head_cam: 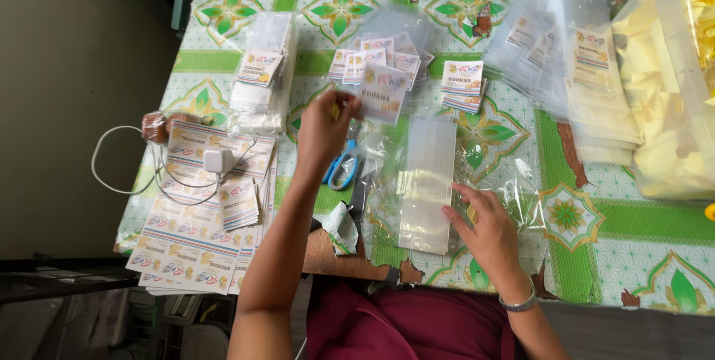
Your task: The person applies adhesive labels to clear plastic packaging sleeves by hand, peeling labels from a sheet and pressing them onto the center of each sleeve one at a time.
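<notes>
Your left hand (324,125) sits just above centre frame, fingers pinched closed on a small printed label card (383,92) — the card stands up and right of your fingertips, its lower left corner caught between thumb and forefinger. Your right hand (488,230) lies lower right of centre, fingers spread open and flat, tips pressing the lower right edge of a clear plastic bag (427,181). The bag runs lengthwise from below the card down toward the table's near edge, lying between your two hands. Blue scissors (342,170) lie just under your left wrist. Printed label sheets (197,237) are stacked lower left — a white charger (217,160) resting on them.
</notes>
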